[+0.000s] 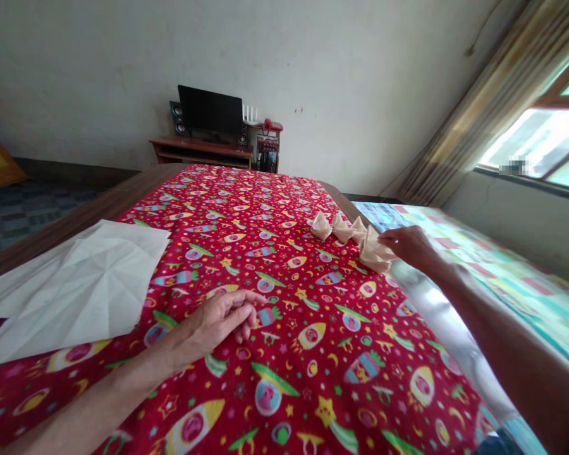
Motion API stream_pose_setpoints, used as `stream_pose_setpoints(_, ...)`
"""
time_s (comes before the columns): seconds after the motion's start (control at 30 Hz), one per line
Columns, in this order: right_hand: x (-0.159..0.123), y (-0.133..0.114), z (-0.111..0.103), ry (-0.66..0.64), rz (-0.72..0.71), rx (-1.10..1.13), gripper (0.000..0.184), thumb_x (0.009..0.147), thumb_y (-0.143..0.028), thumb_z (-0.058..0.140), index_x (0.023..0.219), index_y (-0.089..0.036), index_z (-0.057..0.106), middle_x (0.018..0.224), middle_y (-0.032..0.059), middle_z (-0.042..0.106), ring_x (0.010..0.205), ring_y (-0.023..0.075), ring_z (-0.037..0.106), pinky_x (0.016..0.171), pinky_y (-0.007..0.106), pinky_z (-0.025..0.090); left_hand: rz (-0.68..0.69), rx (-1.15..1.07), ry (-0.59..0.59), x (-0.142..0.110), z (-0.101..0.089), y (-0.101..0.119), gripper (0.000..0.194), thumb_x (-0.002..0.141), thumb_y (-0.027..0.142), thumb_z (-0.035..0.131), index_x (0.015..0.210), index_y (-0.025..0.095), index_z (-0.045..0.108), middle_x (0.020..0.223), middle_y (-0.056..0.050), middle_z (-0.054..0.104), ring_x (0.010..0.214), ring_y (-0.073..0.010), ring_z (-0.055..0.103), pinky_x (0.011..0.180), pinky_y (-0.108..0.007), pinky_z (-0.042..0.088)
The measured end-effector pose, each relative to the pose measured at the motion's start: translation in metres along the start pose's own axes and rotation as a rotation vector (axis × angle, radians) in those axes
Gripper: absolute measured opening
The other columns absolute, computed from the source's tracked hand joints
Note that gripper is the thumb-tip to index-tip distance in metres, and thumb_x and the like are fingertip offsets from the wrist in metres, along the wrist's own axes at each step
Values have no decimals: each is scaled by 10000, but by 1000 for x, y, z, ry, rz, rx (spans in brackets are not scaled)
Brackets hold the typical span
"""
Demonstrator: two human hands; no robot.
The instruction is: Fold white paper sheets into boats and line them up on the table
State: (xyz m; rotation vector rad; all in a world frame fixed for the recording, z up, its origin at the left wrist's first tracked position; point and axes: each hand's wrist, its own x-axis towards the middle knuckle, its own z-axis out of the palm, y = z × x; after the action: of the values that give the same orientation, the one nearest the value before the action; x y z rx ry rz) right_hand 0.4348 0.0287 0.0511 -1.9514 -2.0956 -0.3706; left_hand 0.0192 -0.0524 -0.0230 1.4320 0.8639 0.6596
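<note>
My left hand (232, 314) hovers over or rests on the red patterned cloth (284, 379), I cannot tell which. Its fingers are loosely bent and apart, with nothing in them. At the cloth's right edge, my right hand (410, 246) pinches a folded paper piece (375, 254) of cream colour by its right side. Beyond that piece, several similar pointed paper shapes (321, 227) stand in a row along the same edge. To the left of my left hand lies a fanned stack of creased white paper sheets (99, 278).
A monitor (211, 110) with speakers stands on a brown desk (203, 148) by the far wall. Close to it is a red telephone (271, 126). On the right, a checkered bed cover (502, 272) lies below a curtained window (540, 139).
</note>
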Motion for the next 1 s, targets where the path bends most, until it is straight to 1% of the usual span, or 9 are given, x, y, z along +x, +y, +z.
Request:
stream_pose_setpoints(0.2, 2, 4, 8, -18, -11, -13, 173, 807, -206, 629, 776, -81, 744, 696, 142, 682, 538, 71, 469, 576, 294, 259, -6, -9, -3, 0, 0, 1, 389, 750, 466, 563, 943, 128, 544, 686, 1, 563, 531, -89, 541, 487, -206, 436)
stream_pose_setpoints(0.37, 1, 9, 12, -40, -17, -19, 184, 812, -241, 622, 781, -110, 747, 668, 122, 666, 523, 76, 457, 564, 299, 254, 3, -21, -10, 0, 0, -1, 369, 758, 441, 567, 946, 123, 546, 681, 3, 565, 521, -85, 542, 480, -199, 431)
stream_pose_setpoints(0.57, -3, 13, 21, -83, -8, -60, 200, 815, -253, 591, 732, -134, 729, 622, 73, 630, 481, 63, 391, 545, 288, 228, 8, -16, -15, -1, 0, 0, 375, 769, 439, 568, 953, 112, 545, 686, -1, 570, 532, -84, 540, 490, -196, 436)
stream_pose_setpoints(0.67, -4, 12, 26, -130, -16, -93, 232, 827, -261, 559, 743, -124, 727, 641, 78, 626, 496, 61, 390, 546, 295, 219, 14, -11, -12, -1, -1, -1, 388, 778, 448, 561, 964, 109, 542, 687, -2, 570, 539, -86, 541, 492, -195, 439)
stream_pose_setpoints(0.83, 3, 9, 33, -193, -22, -163, 231, 799, -155, 553, 616, -110, 687, 602, 80, 604, 497, 76, 362, 535, 294, 208, 16, -3, -25, 0, -2, -4, 407, 782, 466, 560, 981, 111, 541, 698, -2, 572, 546, -87, 546, 497, -199, 442)
stream_pose_setpoints(1.0, 9, 8, 38, -234, -32, -200, 253, 781, -106, 516, 567, -112, 649, 585, 57, 585, 509, 90, 398, 529, 267, 223, 15, 8, -32, -1, -2, -3, 417, 783, 468, 558, 996, 109, 547, 704, -3, 572, 553, -88, 549, 504, -202, 444)
